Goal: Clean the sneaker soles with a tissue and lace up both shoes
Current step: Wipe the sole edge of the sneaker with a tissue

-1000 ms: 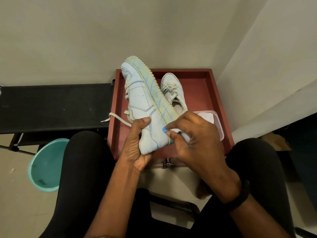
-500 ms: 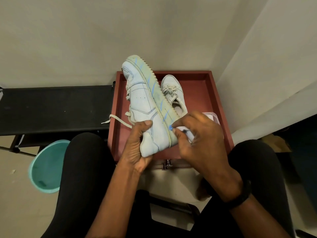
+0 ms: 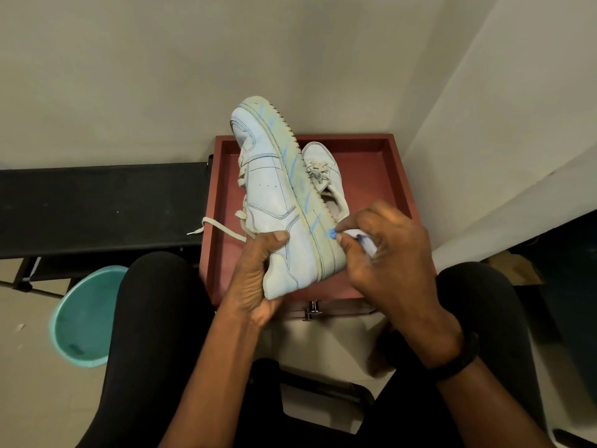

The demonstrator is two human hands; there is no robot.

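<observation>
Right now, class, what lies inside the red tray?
A second sneaker, toe toward the wall. The lifted sneaker and the right hand hide its heel and the tray floor beside it.

Held sneaker (image 3: 274,202), centre of frame: pale bluish-white upper, outlined in thin dark blue stitching. Its sole wall is cream-yellow and carries slanted light blue stripes at intervals. Loose lace (image 3: 219,226): cream.
Second sneaker (image 3: 323,163), right of centre: white, with off-white laces.
Tissue (image 3: 365,240): white, with a blue patch at its tip.
Tray (image 3: 371,176): brick red, plain.
Bench (image 3: 97,205), left: matt black.
Basin (image 3: 87,318), lower left: teal green.
Trousers (image 3: 151,318): black.
Wristband (image 3: 458,360), lower right: black.
Wall (image 3: 161,76), upper half: plain greyish off-white.
</observation>
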